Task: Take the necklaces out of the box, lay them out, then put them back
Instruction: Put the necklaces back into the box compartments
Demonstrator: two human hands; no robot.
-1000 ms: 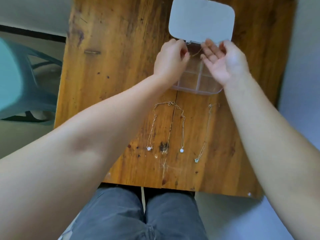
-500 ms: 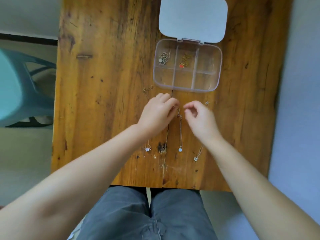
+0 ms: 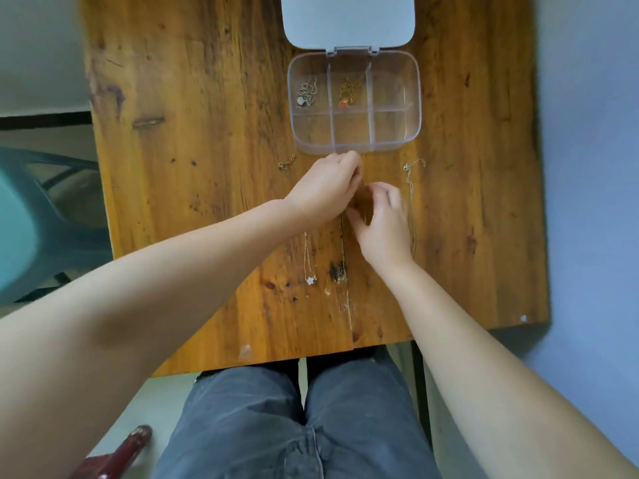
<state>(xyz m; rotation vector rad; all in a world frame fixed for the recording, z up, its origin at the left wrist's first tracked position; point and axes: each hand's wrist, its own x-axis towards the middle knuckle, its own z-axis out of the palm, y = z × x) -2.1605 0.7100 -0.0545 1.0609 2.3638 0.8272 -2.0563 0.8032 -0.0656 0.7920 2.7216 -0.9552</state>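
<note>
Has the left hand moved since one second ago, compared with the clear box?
Yes. The left hand was over the clear box near its lid hinge; now it is below the box's near edge, over the table, beside the right hand.

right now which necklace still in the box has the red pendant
The gold necklace in the top middle compartment; the silver necklace in the top left compartment has none.

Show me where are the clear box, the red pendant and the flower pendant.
clear box (image 3: 413,133): head view, bare near-right corner wall.
red pendant (image 3: 343,104): head view, its red body.
flower pendant (image 3: 310,280): head view, the flower's middle.
</note>
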